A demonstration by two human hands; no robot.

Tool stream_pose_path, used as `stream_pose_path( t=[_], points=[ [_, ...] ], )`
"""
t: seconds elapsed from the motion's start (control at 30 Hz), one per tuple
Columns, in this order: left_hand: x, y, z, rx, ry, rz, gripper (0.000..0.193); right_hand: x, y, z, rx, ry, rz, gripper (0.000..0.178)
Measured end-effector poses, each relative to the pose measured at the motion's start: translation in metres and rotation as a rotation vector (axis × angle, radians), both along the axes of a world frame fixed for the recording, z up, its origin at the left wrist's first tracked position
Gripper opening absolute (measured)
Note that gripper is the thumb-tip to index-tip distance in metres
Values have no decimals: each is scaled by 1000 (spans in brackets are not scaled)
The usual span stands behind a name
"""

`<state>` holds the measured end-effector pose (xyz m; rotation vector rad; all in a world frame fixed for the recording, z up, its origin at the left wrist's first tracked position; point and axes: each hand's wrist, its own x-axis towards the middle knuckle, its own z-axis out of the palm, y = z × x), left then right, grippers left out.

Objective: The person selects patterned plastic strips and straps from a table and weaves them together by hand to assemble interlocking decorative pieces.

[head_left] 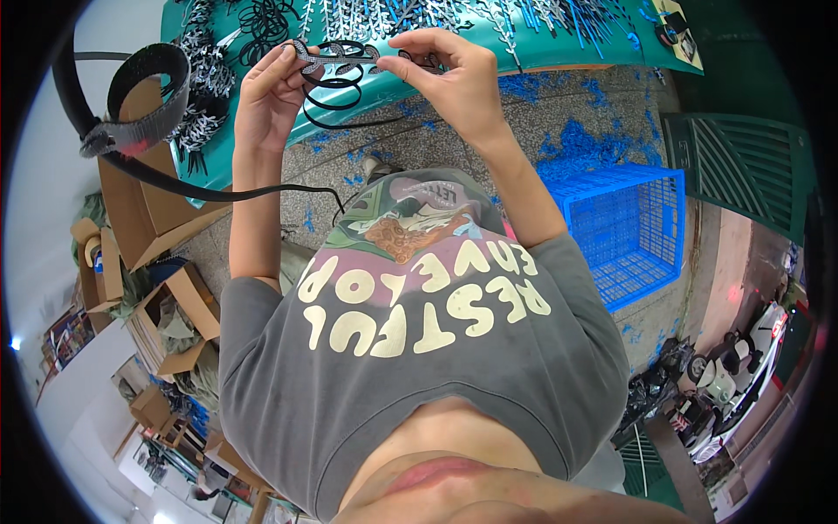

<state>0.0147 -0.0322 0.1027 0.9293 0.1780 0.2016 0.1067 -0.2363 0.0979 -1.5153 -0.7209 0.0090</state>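
Held up between my hands, just over the near edge of the green-covered table, is a slim dark strip with glittering leaf-shaped pieces. My left hand pinches its left end between thumb and fingers. At the other end, the thumb and forefinger of my right hand close on the strip. Thin black loops hang around and below it; whether they are joined to the strip, I cannot tell. More black loops lie on the table beyond my left hand.
Bunches of silver and black leafy strips and blue-stemmed pieces cover the table. Blue scraps litter the speckled floor. A blue plastic crate stands at my right, a cardboard box at my left. A black cable crosses my left forearm.
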Motion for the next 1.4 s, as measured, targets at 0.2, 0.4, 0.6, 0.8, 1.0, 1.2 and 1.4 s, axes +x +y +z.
stream_pose_path(
  t=[0.2, 0.4, 0.6, 0.8, 1.0, 1.2, 1.4],
  points=[
    [-2, -2, 3, -118, -11, -37, 18, 1, -1, 8, -17, -24, 51, 20],
    [-2, -1, 1, -216, 8, -76, 18, 2, 0, 11, -33, -40, 94, 20],
    [-2, -7, 5, -291, 28, -168, 18, 8, -2, 9, -258, -75, 207, 21],
    [3, -1, -22, -322, 118, -251, 35, 25, 6, -27, -133, -252, 408, 20],
    [15, 2, -2, 928, 180, -50, 37, 27, 8, -43, -145, -165, 451, 20],
    [37, 1, 33, 1561, -126, -491, 27, 25, 8, -36, -124, -101, 499, 23],
    [41, 6, 42, 1403, -209, -579, 20, 32, 0, -75, 66, 487, 522, 35]
  ],
)
